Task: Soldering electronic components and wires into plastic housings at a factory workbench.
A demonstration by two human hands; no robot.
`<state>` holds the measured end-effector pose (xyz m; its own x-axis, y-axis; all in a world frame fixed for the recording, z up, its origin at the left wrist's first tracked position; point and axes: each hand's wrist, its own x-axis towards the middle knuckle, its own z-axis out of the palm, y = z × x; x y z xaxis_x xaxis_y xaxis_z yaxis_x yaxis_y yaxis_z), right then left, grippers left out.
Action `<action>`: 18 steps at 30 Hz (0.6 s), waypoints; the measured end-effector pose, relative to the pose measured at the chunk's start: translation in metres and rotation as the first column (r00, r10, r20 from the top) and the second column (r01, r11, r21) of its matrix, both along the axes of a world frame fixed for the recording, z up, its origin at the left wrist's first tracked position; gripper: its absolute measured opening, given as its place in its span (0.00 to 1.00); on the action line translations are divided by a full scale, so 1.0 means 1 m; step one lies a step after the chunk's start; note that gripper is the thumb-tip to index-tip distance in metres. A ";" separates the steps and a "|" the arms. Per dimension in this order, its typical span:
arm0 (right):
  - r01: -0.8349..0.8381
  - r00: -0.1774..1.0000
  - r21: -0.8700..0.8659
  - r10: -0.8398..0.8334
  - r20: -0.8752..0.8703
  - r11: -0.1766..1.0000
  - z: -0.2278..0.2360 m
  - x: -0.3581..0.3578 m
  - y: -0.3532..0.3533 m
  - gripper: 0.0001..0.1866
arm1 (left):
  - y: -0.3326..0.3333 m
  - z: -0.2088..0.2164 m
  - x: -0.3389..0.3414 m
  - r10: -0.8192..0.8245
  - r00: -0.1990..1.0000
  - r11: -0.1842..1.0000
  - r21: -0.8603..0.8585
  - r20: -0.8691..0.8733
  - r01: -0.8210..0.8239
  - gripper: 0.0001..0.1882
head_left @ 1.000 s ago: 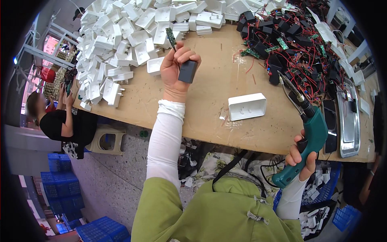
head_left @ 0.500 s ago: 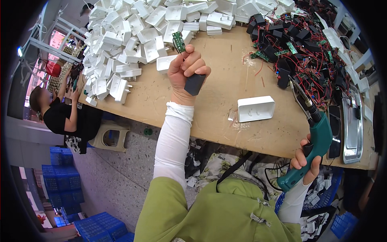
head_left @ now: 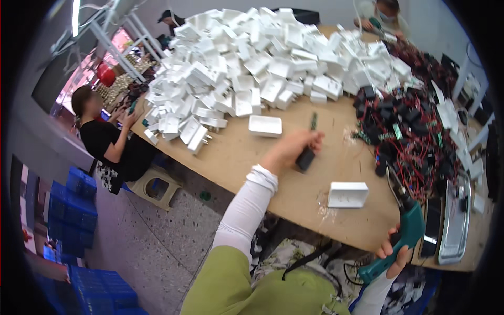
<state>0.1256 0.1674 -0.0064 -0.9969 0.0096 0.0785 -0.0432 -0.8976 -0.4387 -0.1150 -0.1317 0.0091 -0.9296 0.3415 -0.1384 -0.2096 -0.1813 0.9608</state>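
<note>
My left hand (head_left: 295,147) is closed over the table, holding a small green circuit board (head_left: 314,121) that sticks up past the fingers and a black rectangular block (head_left: 304,159) below them. Motion blurs these somewhat. My right hand (head_left: 391,249) grips a teal soldering gun (head_left: 412,228), its metal tip pointing up and away toward the wired parts. Between the two hands, an open white plastic case (head_left: 348,195) lies on the tabletop. Another white case (head_left: 265,126) lies to the left of my left hand.
White cases (head_left: 247,63) are heaped across the far side. Black blocks with red wires and green boards (head_left: 404,121) are piled at the right. A metal tray (head_left: 455,226) stands at the right edge beside a dark phone-like slab (head_left: 431,226). Co-workers sit left and far right.
My left hand has swung right, closer to the lone white case, still holding the board and block. The view has tilted up, showing more of the heap. My right hand keeps the soldering gun.
</note>
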 end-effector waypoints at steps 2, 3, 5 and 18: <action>-0.003 1.000 0.006 0.003 0.020 1.000 -0.005 0.001 0.002 0.32 | -0.003 -0.003 -0.005 -0.104 0.981 0.786 -0.617 -0.166 -0.021 0.15; -0.020 1.000 0.008 0.020 -0.003 1.000 -0.007 0.001 0.003 0.32 | 0.003 -0.001 -0.004 -0.087 0.978 0.787 -0.615 -0.189 -0.049 0.15; -0.015 1.000 -0.048 0.015 -0.007 0.999 -0.009 -0.001 0.004 0.30 | 0.012 0.004 0.001 -0.127 0.916 0.466 -0.838 -0.382 -0.285 0.15; -0.098 0.986 0.002 0.097 -0.137 0.995 -0.033 -0.017 0.024 0.31 | 0.007 0.016 0.053 -0.028 0.856 0.397 -0.792 -0.516 -0.465 0.16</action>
